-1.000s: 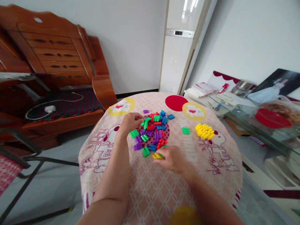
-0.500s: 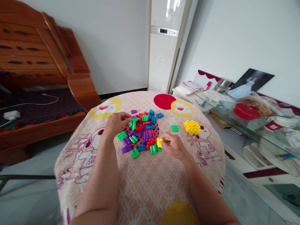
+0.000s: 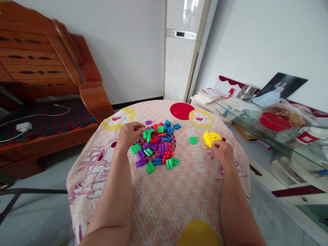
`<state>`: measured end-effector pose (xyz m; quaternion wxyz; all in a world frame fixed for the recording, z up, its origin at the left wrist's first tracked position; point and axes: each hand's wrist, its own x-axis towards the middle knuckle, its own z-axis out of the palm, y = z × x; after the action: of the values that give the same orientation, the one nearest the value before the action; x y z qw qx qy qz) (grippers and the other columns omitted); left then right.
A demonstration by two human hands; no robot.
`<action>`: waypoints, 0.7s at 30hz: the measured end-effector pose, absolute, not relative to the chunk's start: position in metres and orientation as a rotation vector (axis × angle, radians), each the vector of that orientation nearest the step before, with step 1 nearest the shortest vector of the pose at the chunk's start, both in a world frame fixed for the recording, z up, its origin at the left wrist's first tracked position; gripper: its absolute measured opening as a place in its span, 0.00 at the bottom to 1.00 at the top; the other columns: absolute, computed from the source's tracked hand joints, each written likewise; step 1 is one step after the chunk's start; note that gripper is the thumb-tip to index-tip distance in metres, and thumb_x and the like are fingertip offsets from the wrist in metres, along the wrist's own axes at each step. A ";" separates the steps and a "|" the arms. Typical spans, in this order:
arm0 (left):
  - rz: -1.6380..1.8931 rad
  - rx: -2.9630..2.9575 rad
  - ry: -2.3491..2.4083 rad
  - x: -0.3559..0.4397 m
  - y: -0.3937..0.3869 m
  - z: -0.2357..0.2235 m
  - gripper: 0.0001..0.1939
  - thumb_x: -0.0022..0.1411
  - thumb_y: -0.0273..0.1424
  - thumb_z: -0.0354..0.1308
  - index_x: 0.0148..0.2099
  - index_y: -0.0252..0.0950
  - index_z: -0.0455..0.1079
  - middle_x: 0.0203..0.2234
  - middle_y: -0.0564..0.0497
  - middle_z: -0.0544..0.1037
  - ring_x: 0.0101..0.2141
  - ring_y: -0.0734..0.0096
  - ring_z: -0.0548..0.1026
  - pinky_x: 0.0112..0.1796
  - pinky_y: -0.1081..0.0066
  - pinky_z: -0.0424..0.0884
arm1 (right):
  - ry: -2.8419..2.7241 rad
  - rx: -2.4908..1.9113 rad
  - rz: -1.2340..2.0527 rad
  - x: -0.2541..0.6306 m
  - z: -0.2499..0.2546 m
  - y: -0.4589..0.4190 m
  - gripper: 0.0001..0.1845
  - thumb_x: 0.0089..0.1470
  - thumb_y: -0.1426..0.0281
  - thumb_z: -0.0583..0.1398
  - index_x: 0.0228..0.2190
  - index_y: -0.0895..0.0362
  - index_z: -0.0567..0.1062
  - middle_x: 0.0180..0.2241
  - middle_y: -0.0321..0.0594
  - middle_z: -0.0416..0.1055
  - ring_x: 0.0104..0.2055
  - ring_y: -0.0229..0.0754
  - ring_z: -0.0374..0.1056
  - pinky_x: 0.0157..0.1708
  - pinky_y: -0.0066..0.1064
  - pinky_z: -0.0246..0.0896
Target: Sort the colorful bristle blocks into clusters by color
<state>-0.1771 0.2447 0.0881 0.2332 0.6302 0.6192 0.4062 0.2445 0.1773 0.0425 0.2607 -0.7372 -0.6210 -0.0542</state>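
Plastic building blocks, each like a row of joined tubes, lie in a mixed pile (image 3: 160, 145) of green, purple, blue and red on the table's middle. My left hand (image 3: 130, 136) is at the pile's left edge, thumb and fingertips closed together beside some green blocks (image 3: 148, 135). Whether anything sits in that pinch is hidden. To the right, my right hand (image 3: 223, 151) pinches a yellow block at the near side of a group of yellow blocks (image 3: 210, 137). The pinched block is mostly covered by the fingers. One green block (image 3: 193, 140) lies alone between pile and yellow group.
A patterned cloth covers the round table (image 3: 164, 205). A glass-topped cabinet (image 3: 271, 133) with a red bowl (image 3: 275, 121), papers and a photo stands at the right. A wooden bench (image 3: 48, 78) is at the left, a tall white appliance (image 3: 180, 65) behind.
My right hand has moved right, from the mixed pile to the yellow group, carrying a yellow block. My left hand has stayed by the green blocks. The view has shifted slightly.
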 end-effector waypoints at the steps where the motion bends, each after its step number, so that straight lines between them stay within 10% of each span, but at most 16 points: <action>1: 1.129 1.734 1.708 -0.178 0.245 0.087 0.15 0.51 0.38 0.59 0.39 0.35 0.79 0.24 0.50 0.81 0.25 0.66 0.78 0.26 0.73 0.70 | -1.689 -2.007 -0.148 0.245 0.041 0.178 0.15 0.48 0.65 0.57 0.30 0.57 0.82 0.29 0.47 0.79 0.32 0.47 0.71 0.32 0.33 0.59; 21: 1.046 1.889 1.867 -0.169 0.254 0.063 0.18 0.55 0.33 0.58 0.47 0.36 0.78 0.41 0.44 0.83 0.41 0.58 0.79 0.46 0.65 0.72 | -1.887 -1.581 0.070 0.168 0.027 0.178 0.17 0.56 0.63 0.53 0.31 0.55 0.81 0.25 0.43 0.77 0.27 0.42 0.70 0.30 0.29 0.59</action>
<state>-0.1686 0.2540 0.0627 0.1432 0.6550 0.6472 0.3627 0.1680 0.1781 0.0273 0.3329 -0.6055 -0.7224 0.0266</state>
